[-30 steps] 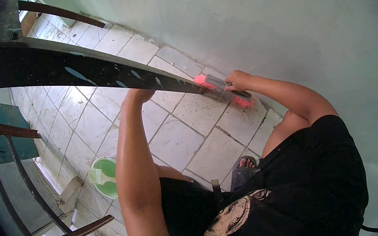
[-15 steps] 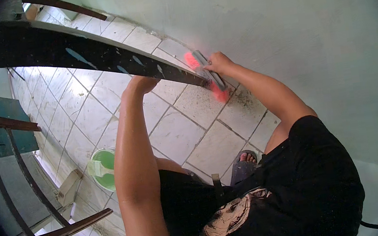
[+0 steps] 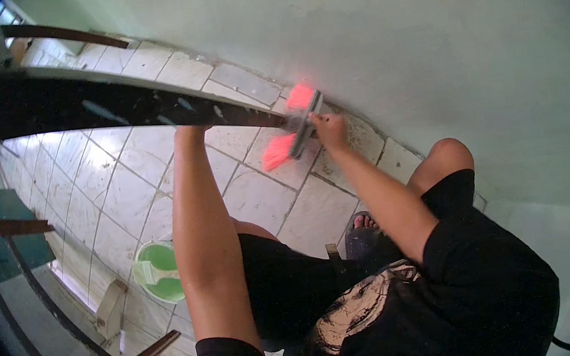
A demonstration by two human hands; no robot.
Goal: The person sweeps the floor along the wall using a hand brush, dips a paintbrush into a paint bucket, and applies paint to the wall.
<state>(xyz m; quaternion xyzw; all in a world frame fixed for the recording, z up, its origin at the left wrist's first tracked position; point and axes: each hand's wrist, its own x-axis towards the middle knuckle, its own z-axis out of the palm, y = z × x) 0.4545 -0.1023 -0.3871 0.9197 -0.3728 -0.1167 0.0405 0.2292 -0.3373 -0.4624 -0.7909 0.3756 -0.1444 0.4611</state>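
A long dark beam [image 3: 37, 102], marked with pale paint, slants from the upper left down to the floor tiles by the wall. My left hand [image 3: 189, 133] is mostly hidden beneath it, curled against its underside. My right hand [image 3: 329, 130] grips the grey head of a brush with pink bristles [image 3: 278, 151], held across the beam's lower end at floor level. Dirt speckles the pale floor tiles [image 3: 279, 215] around that spot.
A pale green wall [image 3: 460, 32] rises on the right. At the lower left are a bucket of green liquid [image 3: 163, 288], dark wooden bars [image 3: 42, 303] and a teal board [image 3: 0, 204]. My sandalled foot [image 3: 364, 232] rests on the tiles.
My right hand has shifted left and, since half a second ago, downward, turning the brush so it slants the other way. More of my right knee shows. My left hand still stays at the beam.
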